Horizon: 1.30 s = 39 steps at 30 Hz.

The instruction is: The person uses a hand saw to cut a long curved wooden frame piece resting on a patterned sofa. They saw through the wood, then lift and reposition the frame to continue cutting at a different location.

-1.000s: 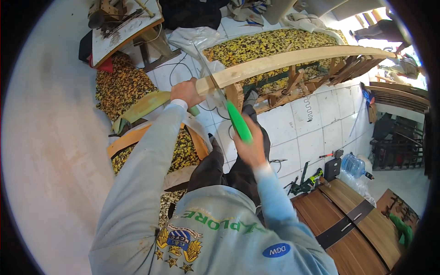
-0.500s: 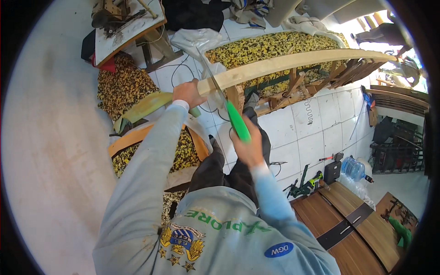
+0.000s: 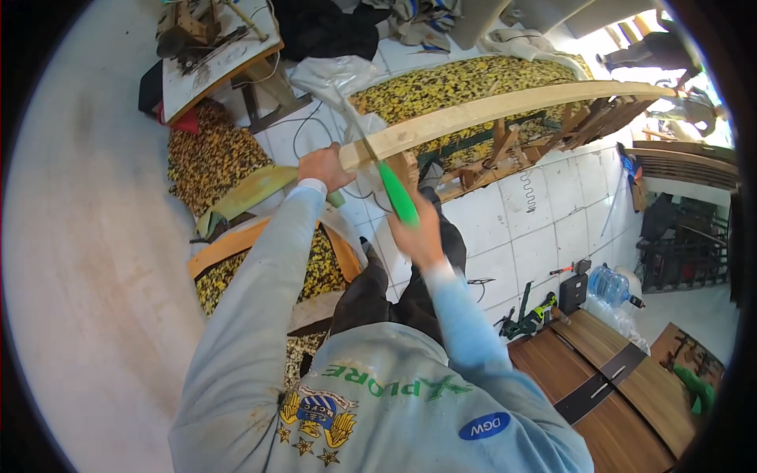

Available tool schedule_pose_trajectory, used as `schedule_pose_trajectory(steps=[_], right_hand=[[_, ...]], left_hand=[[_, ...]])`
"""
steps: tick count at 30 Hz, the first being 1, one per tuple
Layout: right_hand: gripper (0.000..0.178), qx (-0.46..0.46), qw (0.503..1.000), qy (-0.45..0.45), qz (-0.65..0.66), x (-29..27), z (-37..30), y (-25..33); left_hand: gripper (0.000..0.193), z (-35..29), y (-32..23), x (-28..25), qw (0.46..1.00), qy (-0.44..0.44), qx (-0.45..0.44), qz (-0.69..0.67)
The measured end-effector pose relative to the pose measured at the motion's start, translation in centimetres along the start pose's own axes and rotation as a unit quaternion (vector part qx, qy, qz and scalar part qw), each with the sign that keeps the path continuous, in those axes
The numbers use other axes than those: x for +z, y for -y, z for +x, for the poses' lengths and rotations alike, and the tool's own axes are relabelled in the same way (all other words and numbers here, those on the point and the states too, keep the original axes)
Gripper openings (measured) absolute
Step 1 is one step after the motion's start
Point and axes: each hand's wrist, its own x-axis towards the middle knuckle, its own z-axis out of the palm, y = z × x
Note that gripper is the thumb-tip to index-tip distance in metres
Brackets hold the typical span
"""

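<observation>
A long pale wooden plank (image 3: 489, 108) stretches from near the middle of the view to the far right. My left hand (image 3: 325, 167) is closed around its near left end. In my right hand (image 3: 420, 233) is a handsaw (image 3: 399, 197), gripped by its bright green handle. The saw's blade crosses the plank just to the right of my left hand, its tip pointing up and left. Beneath the plank near the cut stands a wooden block (image 3: 408, 167). How deep the blade sits in the wood is too small to tell.
Behind the plank lies yellow-and-black speckled foam (image 3: 465, 83) with a wooden frame (image 3: 505, 154) beside it. A white-topped table (image 3: 225, 67) stands at upper left. Right of me are a brown wooden cabinet (image 3: 583, 378), a green power tool (image 3: 532, 315) and a blue water jug (image 3: 611, 285).
My right hand and the saw have moved forward and slightly left, pushing the blade across the plank. My left hand stays on the plank's end.
</observation>
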Motion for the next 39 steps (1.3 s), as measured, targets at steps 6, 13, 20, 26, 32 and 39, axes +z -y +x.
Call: schedule_pose_trajectory(steps=[6, 13, 20, 26, 32, 39], right_hand=[[0.058, 0.134, 0.988, 0.071, -0.02, -9.9, -15.7, 6.1], [0.046, 0.056, 0.998, 0.027, -0.003, 2.1, 3.8, -0.9], [0.059, 0.107, 0.992, 0.06, -0.033, -9.7, -16.5, 5.6], [0.054, -0.047, 0.998, -0.034, 0.001, 1.5, 0.4, -2.5], [0.055, 0.014, 0.999, 0.026, -0.032, -4.5, -8.6, 1.2], [0.056, 0.012, 0.999, 0.019, -0.049, -2.3, -7.5, -2.9]], left_hand=[[0.059, -0.8, -0.5, -0.7, 0.999, 0.015, -0.027, -0.023], [0.058, -0.4, -0.9, -0.7, 1.0, -0.002, 0.003, -0.002], [0.061, -0.4, 0.4, -0.2, 1.0, 0.01, -0.013, -0.009], [0.062, 0.7, -1.9, -1.2, 1.0, -0.003, -0.002, 0.017], [0.061, 0.2, 0.2, -0.5, 1.0, 0.005, -0.005, 0.006], [0.061, -0.5, -0.8, -0.4, 1.0, 0.01, -0.027, 0.0]])
